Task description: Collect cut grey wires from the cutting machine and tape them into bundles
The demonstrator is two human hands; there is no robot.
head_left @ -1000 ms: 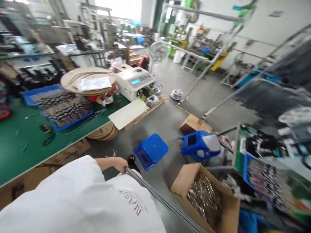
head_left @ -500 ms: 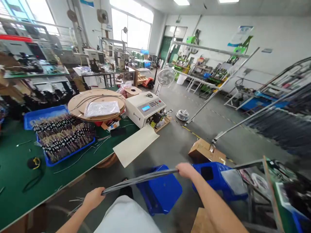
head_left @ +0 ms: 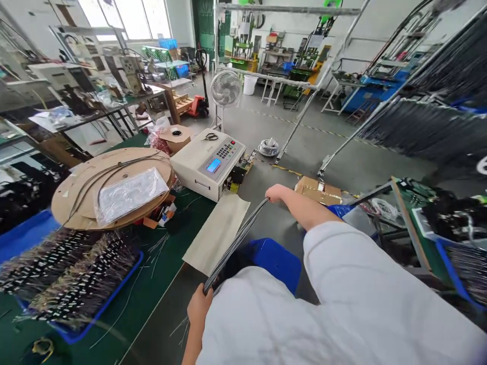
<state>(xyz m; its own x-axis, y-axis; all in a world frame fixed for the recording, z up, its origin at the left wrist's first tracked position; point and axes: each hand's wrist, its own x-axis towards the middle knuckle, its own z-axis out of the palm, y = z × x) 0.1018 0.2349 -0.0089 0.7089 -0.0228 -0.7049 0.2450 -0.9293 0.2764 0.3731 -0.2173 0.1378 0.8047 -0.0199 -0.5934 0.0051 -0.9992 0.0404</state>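
Observation:
A bundle of long grey cables (head_left: 239, 237) runs slantwise in front of my body, held at both ends. My left hand (head_left: 200, 305) is wrapped round its near end, low in the view; loose thin strands stick out below that fist. At the far end my right hand (head_left: 278, 193) is closed on the bundle, with the arm stretched forward. Beneath the bundle lies a cream sheet (head_left: 216, 230) that slopes down from a cream machine (head_left: 209, 162) with a small blue screen. A blue plastic stool (head_left: 279, 263) stands below, partly hidden by my shirt.
On the green table (head_left: 167, 274) at left lie a large cardboard reel (head_left: 76, 175) and a blue tray (head_left: 139, 263) full of short wire pieces. A cardboard box (head_left: 317, 191) sits on the floor. A metal-framed rack (head_left: 409, 223) stands at right, a fan (head_left: 226, 90) ahead.
My view has turned right and tilted down. The cable bundle has swung from nearly level to a steep slant, my right hand reaching farther forward and my left staying low near my body.

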